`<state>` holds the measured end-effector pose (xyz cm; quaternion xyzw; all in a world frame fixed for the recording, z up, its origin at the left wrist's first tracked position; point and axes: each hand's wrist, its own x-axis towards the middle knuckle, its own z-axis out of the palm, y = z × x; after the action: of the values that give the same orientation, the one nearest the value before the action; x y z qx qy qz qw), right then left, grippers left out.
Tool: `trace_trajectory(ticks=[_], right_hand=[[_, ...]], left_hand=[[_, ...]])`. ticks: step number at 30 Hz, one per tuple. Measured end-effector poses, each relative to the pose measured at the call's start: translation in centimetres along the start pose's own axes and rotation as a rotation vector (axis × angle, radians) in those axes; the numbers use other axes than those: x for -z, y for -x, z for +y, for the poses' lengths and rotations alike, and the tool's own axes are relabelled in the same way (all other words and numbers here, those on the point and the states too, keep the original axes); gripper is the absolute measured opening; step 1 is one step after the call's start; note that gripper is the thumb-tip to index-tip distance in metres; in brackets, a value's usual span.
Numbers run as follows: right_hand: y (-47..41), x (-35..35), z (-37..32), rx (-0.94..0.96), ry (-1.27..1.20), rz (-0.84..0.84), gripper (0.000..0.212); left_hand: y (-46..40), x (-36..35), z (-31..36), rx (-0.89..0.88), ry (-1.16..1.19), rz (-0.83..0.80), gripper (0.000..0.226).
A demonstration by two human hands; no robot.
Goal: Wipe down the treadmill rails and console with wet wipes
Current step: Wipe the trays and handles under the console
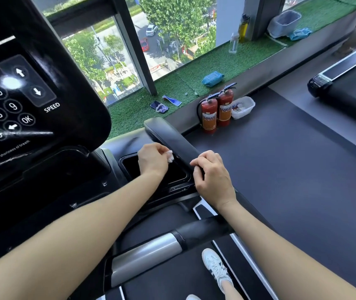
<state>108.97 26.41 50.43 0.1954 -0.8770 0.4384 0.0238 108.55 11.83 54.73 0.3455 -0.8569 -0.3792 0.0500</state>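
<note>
right hand point(212, 173): fingers curled over the rail point(172, 144), bracing, no wipe | left hand point(152, 160): fingers pinching a balled wet wipe point(170, 156) at the tray recess point(172, 172) edge beside the rail | risk: small wad could slip into the recess; may be too dry to clean | console point(21, 94): keypad smeared, a wet swipe may press keys | spare wipe pack point(212, 78) on the far sill

crumpled white wipe point(170, 156) against black rail point(172, 141)

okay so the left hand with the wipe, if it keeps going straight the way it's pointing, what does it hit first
Most likely the black padded handrail. The left hand pinches the crumpled wet wipe pointing right and slightly forward, and the wipe looks nearly against the rail's inner side, though depth is hard to judge.
</note>
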Motion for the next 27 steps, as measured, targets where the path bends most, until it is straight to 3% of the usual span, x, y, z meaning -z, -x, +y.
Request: trace_trajectory(ticks=[3, 8, 13, 19, 27], right_hand=[[0.0, 0.0, -0.1, 0.006, 0.003, -0.008, 0.024], [0.0, 0.0, 0.0, 0.006, 0.008, -0.014, 0.024], [0.0, -0.1, 0.0, 0.010, 0.010, -0.020, 0.023], [0.0, 0.0, -0.1, 0.022, 0.014, -0.026, 0.024], [0.0, 0.0, -0.2, 0.015, 0.004, -0.034, 0.026]], left_hand=[[0.3, -0.3, 0.3, 0.087, 0.037, 0.063, 0.015], [2.0, -0.9, 0.0, 0.044, 0.031, -0.029, 0.008], [-0.8, -0.4, 1.0, 0.184, 0.074, 0.093, 0.016], [2.7, -1.0, 1.2, 0.071, -0.050, 0.008, 0.007], [0.6, -1.2, 1.2, 0.083, 0.001, 0.073, 0.014]])
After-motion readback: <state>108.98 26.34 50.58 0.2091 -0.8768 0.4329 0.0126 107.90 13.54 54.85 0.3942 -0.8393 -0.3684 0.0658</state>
